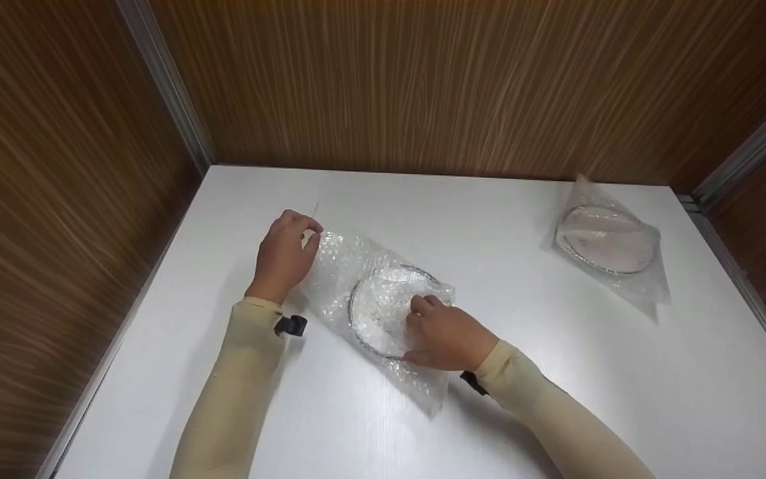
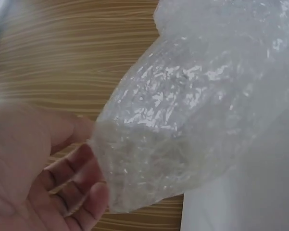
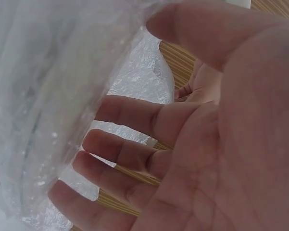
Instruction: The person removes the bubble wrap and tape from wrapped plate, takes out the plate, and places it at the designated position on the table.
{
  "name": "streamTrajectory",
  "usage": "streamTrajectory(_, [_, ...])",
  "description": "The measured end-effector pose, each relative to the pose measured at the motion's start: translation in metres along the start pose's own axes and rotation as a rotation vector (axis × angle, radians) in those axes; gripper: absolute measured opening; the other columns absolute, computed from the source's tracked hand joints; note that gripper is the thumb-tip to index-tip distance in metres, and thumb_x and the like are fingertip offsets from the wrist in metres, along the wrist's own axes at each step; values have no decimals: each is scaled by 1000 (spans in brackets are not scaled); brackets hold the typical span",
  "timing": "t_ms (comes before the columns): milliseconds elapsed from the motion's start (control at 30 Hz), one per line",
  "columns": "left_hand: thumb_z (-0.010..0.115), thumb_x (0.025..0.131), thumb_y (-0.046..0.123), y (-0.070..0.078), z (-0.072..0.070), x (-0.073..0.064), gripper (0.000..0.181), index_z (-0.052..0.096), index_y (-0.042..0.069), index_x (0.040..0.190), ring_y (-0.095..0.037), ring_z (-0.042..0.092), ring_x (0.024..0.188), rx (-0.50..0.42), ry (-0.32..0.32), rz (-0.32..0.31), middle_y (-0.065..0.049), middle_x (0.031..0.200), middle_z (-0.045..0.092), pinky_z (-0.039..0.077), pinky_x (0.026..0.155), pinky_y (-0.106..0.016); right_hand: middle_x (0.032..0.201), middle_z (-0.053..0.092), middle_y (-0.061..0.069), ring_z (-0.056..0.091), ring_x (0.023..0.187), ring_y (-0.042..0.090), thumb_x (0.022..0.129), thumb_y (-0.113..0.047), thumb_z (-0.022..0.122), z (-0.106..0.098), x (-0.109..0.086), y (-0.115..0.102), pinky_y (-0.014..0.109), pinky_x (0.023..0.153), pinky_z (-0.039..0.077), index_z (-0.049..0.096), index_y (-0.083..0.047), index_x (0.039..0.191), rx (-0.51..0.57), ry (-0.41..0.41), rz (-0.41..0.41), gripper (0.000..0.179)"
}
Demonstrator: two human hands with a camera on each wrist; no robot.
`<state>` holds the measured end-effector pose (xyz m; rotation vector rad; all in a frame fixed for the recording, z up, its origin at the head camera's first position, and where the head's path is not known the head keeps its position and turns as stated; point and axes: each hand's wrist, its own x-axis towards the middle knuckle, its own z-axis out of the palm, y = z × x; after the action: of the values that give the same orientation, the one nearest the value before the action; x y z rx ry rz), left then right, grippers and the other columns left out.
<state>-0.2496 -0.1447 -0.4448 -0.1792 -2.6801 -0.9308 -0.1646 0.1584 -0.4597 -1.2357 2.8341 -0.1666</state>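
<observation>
A round piece with a thin dark rim [image 1: 351, 309] lies on the table inside clear bubble wrap [image 1: 340, 266]. My left hand [image 1: 284, 256] pinches the upper left corner of that wrap between thumb and fingers. In the left wrist view, the bubble wrap [image 2: 168, 106] spreads away from the left hand [image 2: 43, 163]. My right hand [image 1: 453, 336] rests over the right part of the round piece, thumb low and fingers higher. The right wrist view shows the right hand [image 3: 197, 144] with thumb and fingers apart, fingertips against the wrap [image 3: 62, 96].
Another bubble-wrapped round piece [image 1: 609, 249] lies at the back right of the white table [image 1: 503, 219]. Wood-grain panels [image 1: 389, 86] stand behind the table and at both sides, with metal posts [image 1: 170, 86] at the corners.
</observation>
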Motion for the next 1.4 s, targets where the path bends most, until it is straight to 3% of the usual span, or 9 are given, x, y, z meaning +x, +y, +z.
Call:
streamTrajectory(167, [66, 101, 22, -7, 4, -3, 26, 72, 8, 123, -31, 55, 124, 4, -97, -33, -13, 133, 56, 51, 99, -47, 118, 56, 12, 56, 100, 31, 85, -39, 80, 0, -2, -1, 43, 70, 58, 69, -1, 102, 15, 10, 11, 44])
streamTrajectory(367, [65, 100, 42, -11, 0, -12, 64, 54, 1, 148, -41, 39, 144, 76, -350, -61, -21, 154, 44, 37, 116, -55, 114, 55, 10, 56, 96, 29, 83, -40, 82, 2, 0, -1, 43, 68, 57, 69, -3, 103, 13, 43, -13, 44])
streamTrajectory(433, [65, 99, 44, -6, -2, -15, 70, 48, 1, 152, -43, 33, 148, 96, -398, -55, -23, 160, 37, 32, 119, -56, 113, 55, 10, 55, 95, 29, 83, -40, 83, 4, 0, -1, 42, 67, 57, 69, -3, 102, 12, 51, -19, 44])
streamTrajectory(567, [67, 99, 40, 12, -9, -23, 65, 52, 4, 151, -44, 26, 152, 118, -390, -12, -24, 164, 32, 30, 120, -58, 113, 54, 9, 55, 94, 27, 83, -41, 82, 7, -1, -2, 42, 66, 56, 69, -3, 104, 8, 38, -12, 45])
streamTrajectory(700, [69, 99, 31, 28, -11, -31, 50, 61, 5, 142, -41, 32, 150, 116, -376, 105, -22, 159, 40, 34, 119, -55, 115, 55, 10, 55, 96, 28, 84, -42, 81, 10, 1, -3, 42, 68, 57, 69, -3, 107, -2, 37, -12, 47])
streamTrajectory(833, [70, 99, 17, 30, -2, -39, 40, 64, 3, 136, -38, 43, 143, 119, -419, 231, -21, 150, 52, 37, 117, -50, 116, 55, 10, 56, 99, 28, 84, -43, 81, 14, 7, -4, 41, 70, 58, 67, -3, 109, -20, 32, -19, 49])
streamTrajectory(933, [71, 96, 8, 27, 4, -43, 39, 64, 1, 134, -39, 49, 138, 126, -439, 269, -22, 143, 57, 39, 116, -49, 114, 55, 10, 56, 100, 28, 83, -43, 80, 16, 9, -4, 39, 71, 57, 64, -4, 111, -40, 24, -34, 51])
streamTrajectory(1233, [66, 100, 19, 17, 7, -40, 43, 62, -3, 137, -41, 43, 144, 141, -605, 155, -25, 151, 51, 33, 120, -51, 114, 55, 9, 56, 104, 28, 83, -40, 81, 14, 11, -4, 39, 72, 58, 57, -5, 135, -22, 28, -61, 67])
streamTrajectory(1400, [63, 102, 22, 7, 9, -38, 44, 61, -1, 139, -40, 40, 146, 96, -679, 101, -22, 154, 48, 32, 121, -51, 114, 55, 9, 57, 104, 29, 84, -41, 81, 14, 11, -6, 39, 71, 58, 59, -7, 136, -17, 9, -54, 66])
